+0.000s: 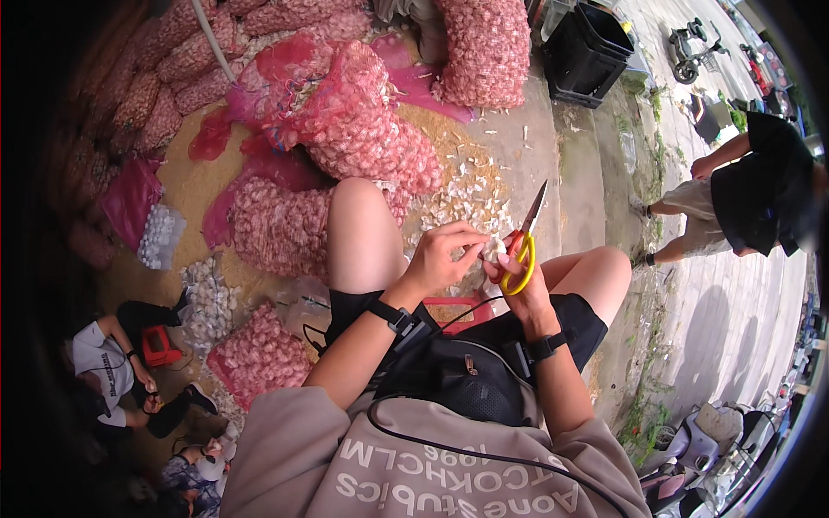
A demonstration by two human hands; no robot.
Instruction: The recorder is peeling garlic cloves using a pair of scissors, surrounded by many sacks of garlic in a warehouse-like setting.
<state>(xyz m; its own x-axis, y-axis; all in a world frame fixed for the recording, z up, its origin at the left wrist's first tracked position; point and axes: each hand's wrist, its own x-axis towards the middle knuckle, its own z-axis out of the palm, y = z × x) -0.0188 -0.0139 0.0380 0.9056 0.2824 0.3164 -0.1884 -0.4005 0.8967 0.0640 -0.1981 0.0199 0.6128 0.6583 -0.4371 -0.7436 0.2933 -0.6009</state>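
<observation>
My left hand (447,252) pinches a white garlic bulb (493,249) between the fingertips, held above my knees. My right hand (518,278) grips a pair of scissors (524,240) with yellow and red handles; its blades point up and away, just beside the bulb. Both wrists wear black bands. A black pouch (458,375) with a cable rests on my lap.
Pink mesh sacks of garlic (363,129) are piled ahead and left. Loose garlic and skins (471,194) litter the ground by my knees. A black crate (591,52) stands at the back. One person walks at right (743,194); others sit at lower left (112,367).
</observation>
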